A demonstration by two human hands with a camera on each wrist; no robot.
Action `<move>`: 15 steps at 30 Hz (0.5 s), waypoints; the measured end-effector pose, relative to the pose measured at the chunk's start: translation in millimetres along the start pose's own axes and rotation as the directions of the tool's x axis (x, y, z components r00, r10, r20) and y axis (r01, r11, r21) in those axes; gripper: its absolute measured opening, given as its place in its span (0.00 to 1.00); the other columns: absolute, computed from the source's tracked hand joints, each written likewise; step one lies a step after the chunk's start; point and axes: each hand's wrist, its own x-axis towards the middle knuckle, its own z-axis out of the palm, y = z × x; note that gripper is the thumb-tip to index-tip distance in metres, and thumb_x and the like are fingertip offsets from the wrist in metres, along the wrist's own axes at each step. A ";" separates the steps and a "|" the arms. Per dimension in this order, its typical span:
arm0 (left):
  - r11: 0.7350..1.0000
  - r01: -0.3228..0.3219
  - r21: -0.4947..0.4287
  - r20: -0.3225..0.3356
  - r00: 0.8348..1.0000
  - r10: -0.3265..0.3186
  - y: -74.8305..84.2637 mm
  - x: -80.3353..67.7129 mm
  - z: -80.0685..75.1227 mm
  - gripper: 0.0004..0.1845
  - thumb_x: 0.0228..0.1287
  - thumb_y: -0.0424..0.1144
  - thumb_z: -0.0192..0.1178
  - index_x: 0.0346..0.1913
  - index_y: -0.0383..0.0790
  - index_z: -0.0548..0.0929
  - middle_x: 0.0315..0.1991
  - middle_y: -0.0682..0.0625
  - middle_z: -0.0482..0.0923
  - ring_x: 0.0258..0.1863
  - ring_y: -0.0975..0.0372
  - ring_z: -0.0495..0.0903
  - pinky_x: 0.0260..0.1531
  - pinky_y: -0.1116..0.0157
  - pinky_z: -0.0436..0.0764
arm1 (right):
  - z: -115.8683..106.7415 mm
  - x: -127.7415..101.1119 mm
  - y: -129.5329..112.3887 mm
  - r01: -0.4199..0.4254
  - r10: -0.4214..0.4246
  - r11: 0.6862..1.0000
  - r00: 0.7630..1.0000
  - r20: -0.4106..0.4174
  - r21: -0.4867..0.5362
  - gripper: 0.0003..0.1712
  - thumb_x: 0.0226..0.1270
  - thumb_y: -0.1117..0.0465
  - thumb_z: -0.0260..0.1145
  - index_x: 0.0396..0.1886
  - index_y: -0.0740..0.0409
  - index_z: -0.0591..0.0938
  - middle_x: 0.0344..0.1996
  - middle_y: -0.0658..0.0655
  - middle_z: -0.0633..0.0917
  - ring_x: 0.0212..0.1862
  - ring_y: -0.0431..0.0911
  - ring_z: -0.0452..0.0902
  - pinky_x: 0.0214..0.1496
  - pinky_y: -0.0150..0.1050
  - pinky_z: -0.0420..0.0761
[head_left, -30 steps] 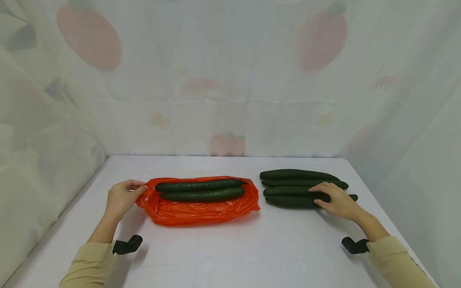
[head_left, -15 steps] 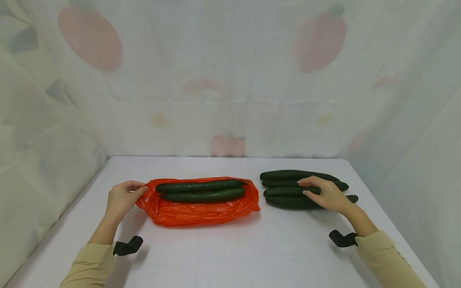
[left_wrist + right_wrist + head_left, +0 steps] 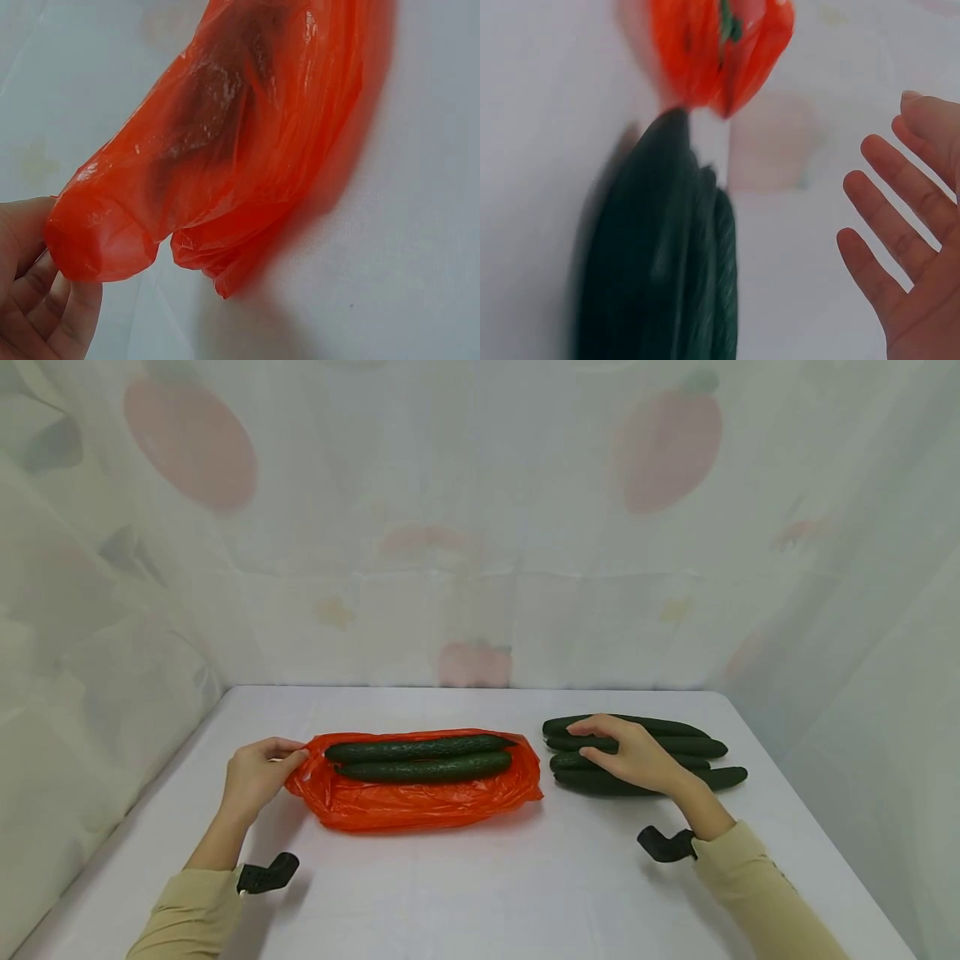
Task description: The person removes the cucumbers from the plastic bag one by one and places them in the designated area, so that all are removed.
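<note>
On the left of the table, the left hand (image 3: pixel 255 774) pinches the left edge of a red plastic bag (image 3: pixel 420 810); the left wrist view shows the thumb and fingers at the bag's (image 3: pixel 247 150) crumpled end. Two dark green cucumbers, a back one (image 3: pixel 420 747) and a front one (image 3: pixel 427 768), lie side by side on the opened bag. The right hand (image 3: pixel 637 756) hovers over several more cucumbers (image 3: pixel 697 745) to the right. Its fingers are spread, and nothing is between them in the right wrist view, where the cucumbers (image 3: pixel 645 255) lie apart from the hand.
A white-covered table (image 3: pixel 450 893) carries everything. Behind it hangs a pale curtain (image 3: pixel 480 527) with faded fruit prints, and similar cloth closes off both sides. Each wrist wears a black camera mount, the left mount (image 3: pixel 267 872) and the right mount (image 3: pixel 666 843).
The right hand has moved left across the loose cucumbers, away from their right ends, its fingers more spread. The left hand keeps its pinch on the bag, and the cucumbers stay in place.
</note>
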 end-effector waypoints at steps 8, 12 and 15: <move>1.000 -0.014 0.016 -0.005 1.000 0.014 -0.2 0.7 0.9 0.17 0.62 0.46 0.57 0.42 0.35 0.83 0.35 0.41 0.82 0.25 0.63 0.75 0.20 0.69 0.75 | 15.6 27.2 -21.2 0.028 -0.029 0.999 0.999 0.031 0.043 0.20 0.59 0.62 0.65 0.52 0.51 0.77 0.49 0.49 0.81 0.52 0.41 0.75 0.55 0.41 0.74; 1.000 -0.009 0.015 -0.003 1.000 0.009 -0.3 1.5 1.4 0.17 0.62 0.46 0.57 0.43 0.35 0.82 0.36 0.41 0.82 0.25 0.62 0.75 0.21 0.69 0.75 | 24.7 39.9 -30.7 0.047 -0.051 0.997 0.997 0.055 0.068 0.21 0.60 0.63 0.65 0.54 0.50 0.77 0.50 0.48 0.81 0.52 0.41 0.75 0.55 0.40 0.74; 1.000 -0.010 0.014 0.000 1.000 0.010 -0.5 2.0 1.9 0.17 0.62 0.46 0.57 0.43 0.35 0.82 0.36 0.41 0.82 0.26 0.62 0.75 0.20 0.69 0.75 | 32.5 48.3 -36.6 0.059 -0.067 0.993 0.995 0.079 0.100 0.21 0.60 0.62 0.65 0.55 0.50 0.76 0.51 0.49 0.80 0.53 0.44 0.75 0.55 0.41 0.74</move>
